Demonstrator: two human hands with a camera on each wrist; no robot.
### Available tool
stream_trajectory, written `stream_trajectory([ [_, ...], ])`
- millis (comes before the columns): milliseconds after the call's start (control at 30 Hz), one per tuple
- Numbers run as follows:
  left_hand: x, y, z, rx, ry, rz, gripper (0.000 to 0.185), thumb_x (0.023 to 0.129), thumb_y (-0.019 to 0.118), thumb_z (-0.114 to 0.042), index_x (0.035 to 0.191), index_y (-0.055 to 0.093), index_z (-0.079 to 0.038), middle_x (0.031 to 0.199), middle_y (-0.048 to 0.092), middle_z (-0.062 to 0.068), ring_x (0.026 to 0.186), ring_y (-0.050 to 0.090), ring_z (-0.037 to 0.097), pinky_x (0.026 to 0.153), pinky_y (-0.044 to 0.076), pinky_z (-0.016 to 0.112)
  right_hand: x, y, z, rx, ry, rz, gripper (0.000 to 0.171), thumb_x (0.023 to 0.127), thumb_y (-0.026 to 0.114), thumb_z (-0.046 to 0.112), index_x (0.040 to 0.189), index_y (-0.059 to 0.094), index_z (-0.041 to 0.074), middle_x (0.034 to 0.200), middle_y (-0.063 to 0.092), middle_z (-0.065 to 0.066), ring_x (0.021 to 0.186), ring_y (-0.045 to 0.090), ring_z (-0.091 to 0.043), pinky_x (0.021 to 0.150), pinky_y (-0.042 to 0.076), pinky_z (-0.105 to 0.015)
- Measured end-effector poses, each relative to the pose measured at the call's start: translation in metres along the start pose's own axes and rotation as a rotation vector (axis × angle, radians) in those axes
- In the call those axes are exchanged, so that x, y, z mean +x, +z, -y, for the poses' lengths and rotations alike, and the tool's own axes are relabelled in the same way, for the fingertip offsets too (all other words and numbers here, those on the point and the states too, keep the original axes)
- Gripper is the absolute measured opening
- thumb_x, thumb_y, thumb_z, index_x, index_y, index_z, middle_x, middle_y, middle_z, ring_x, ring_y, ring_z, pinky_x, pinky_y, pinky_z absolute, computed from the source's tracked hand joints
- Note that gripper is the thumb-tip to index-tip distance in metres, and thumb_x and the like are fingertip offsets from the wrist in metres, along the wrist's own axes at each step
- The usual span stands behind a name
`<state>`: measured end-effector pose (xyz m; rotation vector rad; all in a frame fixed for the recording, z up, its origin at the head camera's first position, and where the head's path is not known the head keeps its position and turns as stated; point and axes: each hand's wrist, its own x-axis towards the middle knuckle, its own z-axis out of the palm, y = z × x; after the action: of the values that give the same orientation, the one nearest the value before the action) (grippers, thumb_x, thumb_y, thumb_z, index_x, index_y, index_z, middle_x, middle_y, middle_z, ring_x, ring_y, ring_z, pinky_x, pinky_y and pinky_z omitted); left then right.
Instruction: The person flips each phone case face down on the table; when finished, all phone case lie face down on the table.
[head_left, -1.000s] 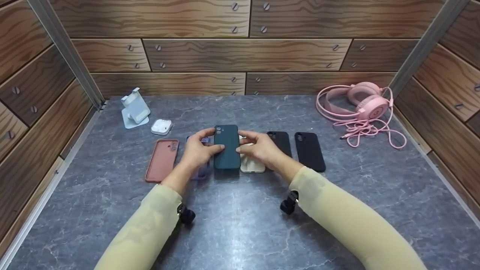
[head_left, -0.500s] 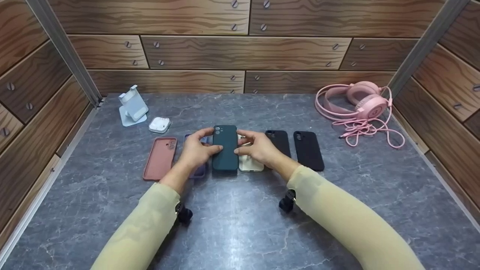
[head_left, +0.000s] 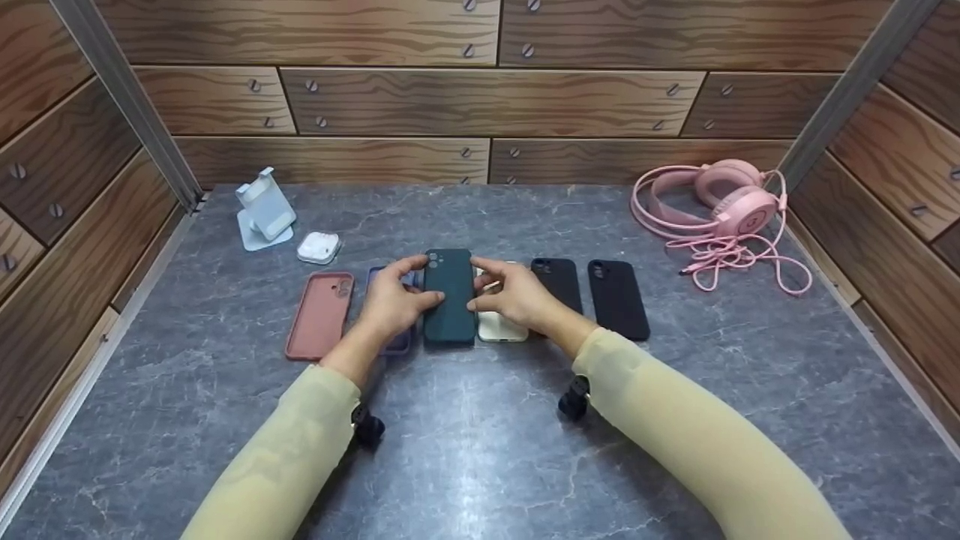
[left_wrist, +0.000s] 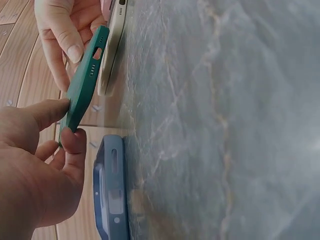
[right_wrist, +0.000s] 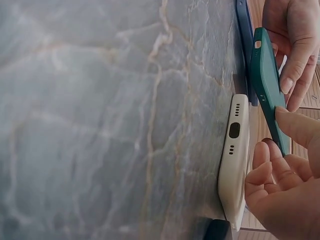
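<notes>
In the head view I see the green case (head_left: 450,300) between the left hand (head_left: 394,298) and the right hand (head_left: 521,296), long axis running front to back, neither hand clearly nearer. My left wrist view shows the left pinching one long side, above the tabletop (left_wrist: 240,125); the right wrist view, the right pinching the opposite side.

Pale glare streaks the grey tabletop (head_left: 463,450); wrist views look soft.

No word or number can be read surely. On the pink headphones (head_left: 739,208), far right on the counter (head_left: 480,457), one small mark (head_left: 752,220) stays unclear.
</notes>
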<state>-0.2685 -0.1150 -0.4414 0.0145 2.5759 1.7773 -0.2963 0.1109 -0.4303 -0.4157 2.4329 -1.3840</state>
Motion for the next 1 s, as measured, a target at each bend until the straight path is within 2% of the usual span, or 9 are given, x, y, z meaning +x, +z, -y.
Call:
stream_trajectory([
  [200, 0.0016, 0.0016, 0.0029, 0.042, 0.0, -0.011, 0.067, 0.092, 0.084, -0.006, 0.153, 0.058, -0.01, 0.149, 0.058, 0.011, 0.087, 0.067, 0.019, 0.069, 0.054, 0.028, 0.002, 0.0, -0.003, -0.044, -0.02, 0.016, 0.085, 0.092, 0.085, 0.009, 0.165, 0.041, 0.014, 0.128, 0.067, -0.011, 0.114, 0.069, -0.026, 0.099, 0.055, -0.043],
  [433, 0.0019, 0.0027, 0.0046, 0.053, -0.001, -0.015, 0.066, 0.092, 0.084, -0.006, 0.153, 0.058, -0.01, 0.145, 0.058, 0.013, 0.079, 0.064, 0.017, 0.061, 0.053, 0.027, 0.0036, 0.0012, -0.0045, -0.061, -0.021, 0.006, 0.084, 0.091, 0.085, 0.006, 0.164, 0.042, 0.011, 0.128, 0.068, -0.012, 0.11, 0.069, -0.025, 0.096, 0.055, -0.041],
  [667, 0.0028, 0.0035, 0.0058, 0.049, -0.002, -0.017, 0.067, 0.091, 0.084, -0.005, 0.152, 0.058, -0.009, 0.105, 0.067, 0.016, 0.073, 0.061, 0.015, 0.057, 0.051, 0.026, 0.0062, 0.0039, -0.0067, -0.096, -0.03, -0.006, 0.083, 0.089, 0.086, 0.005, 0.161, 0.045, 0.008, 0.122, 0.07, -0.013, 0.102, 0.068, -0.022, 0.087, 0.055, -0.033],
  [800, 0.0045, 0.004, 0.0075, 0.053, 0.008, -0.022, 0.067, 0.09, 0.085, -0.004, 0.151, 0.059, -0.008, 0.098, 0.066, 0.013, 0.072, 0.06, 0.015, 0.057, 0.05, 0.025, 0.0069, 0.005, -0.007, -0.114, -0.036, -0.009, 0.082, 0.089, 0.086, 0.005, 0.161, 0.046, 0.006, 0.119, 0.07, -0.012, 0.1, 0.068, -0.021, 0.084, 0.054, -0.03],
  [1000, 0.0056, 0.0056, 0.0089, 0.069, 0.004, -0.032, 0.065, 0.09, 0.084, -0.005, 0.151, 0.06, -0.007, 0.099, 0.066, 0.013, 0.077, 0.059, 0.016, 0.059, 0.049, 0.025, 0.0066, 0.0053, -0.0068, -0.159, -0.034, -0.009, 0.081, 0.09, 0.086, 0.009, 0.161, 0.046, 0.007, 0.12, 0.071, -0.01, 0.1, 0.067, -0.02, 0.081, 0.052, -0.029],
])
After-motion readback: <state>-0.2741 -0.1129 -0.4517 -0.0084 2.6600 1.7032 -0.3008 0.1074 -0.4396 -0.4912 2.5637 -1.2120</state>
